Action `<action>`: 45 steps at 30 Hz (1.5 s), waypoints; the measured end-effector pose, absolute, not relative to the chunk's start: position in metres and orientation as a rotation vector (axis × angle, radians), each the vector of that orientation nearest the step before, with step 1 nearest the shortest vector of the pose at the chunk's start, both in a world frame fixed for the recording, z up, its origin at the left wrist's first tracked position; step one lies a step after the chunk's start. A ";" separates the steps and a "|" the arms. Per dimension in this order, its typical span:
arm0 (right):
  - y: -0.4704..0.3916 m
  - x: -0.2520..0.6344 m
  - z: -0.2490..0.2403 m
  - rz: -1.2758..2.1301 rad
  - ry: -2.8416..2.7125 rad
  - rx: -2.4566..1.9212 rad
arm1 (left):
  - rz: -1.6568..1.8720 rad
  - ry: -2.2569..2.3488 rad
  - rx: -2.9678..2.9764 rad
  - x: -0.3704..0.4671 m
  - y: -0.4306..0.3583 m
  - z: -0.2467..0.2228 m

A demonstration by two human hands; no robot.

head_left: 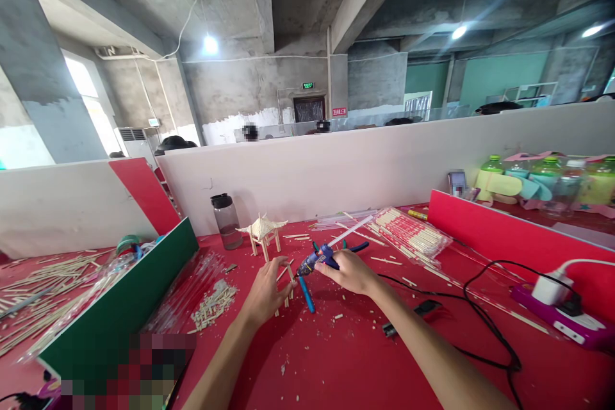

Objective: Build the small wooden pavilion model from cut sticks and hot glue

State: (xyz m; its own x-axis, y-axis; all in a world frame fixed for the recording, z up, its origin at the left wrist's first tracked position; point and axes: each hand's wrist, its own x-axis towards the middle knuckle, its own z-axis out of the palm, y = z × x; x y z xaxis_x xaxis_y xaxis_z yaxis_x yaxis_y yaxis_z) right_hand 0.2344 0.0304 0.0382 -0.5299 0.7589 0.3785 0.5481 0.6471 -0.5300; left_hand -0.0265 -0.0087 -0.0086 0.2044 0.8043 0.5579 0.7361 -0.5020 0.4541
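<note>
My right hand [353, 270] is wrapped round a blue hot glue gun [314, 261], with a clear glue stick [353, 234] jutting from its back end. The gun's nozzle points left and down, close to the fingers of my left hand [265, 291]. Those fingers are closed on a small wooden stick frame [289, 275], partly hidden by the hand. Whether the nozzle touches the wood I cannot tell. Just beyond my left hand stands a small stick pavilion [262, 230] with a pointed roof. A blue-handled tool [306, 296] lies below the gun, its far end covered.
Cut stick pieces [216, 305] lie in a heap at left, near a dark-lidded bottle [227, 221]. Packs of sticks [410, 234] are at the back right. A black cable [485, 327] loops toward a purple power strip [562, 317]. Green [125, 307] and red [519, 237] dividers flank the table.
</note>
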 end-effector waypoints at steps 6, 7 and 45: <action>0.037 0.237 0.032 0.658 -2.202 -0.990 | 1.175 1.533 2.343 -0.027 -0.008 -0.008; 0.038 0.237 0.032 0.680 -2.186 -0.983 | 1.178 1.530 2.335 -0.027 -0.009 -0.008; 0.049 0.249 0.032 0.779 -2.089 -1.180 | 1.518 1.296 1.733 -0.024 -0.009 0.010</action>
State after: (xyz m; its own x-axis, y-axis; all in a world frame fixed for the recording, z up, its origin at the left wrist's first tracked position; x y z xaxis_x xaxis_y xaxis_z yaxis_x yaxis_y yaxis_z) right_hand 0.2490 0.0493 0.0323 -0.4176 0.8821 0.2178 0.5240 0.4296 -0.7354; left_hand -0.0239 -0.0095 0.0104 -0.0714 0.8783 0.4728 0.3295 -0.4267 0.8423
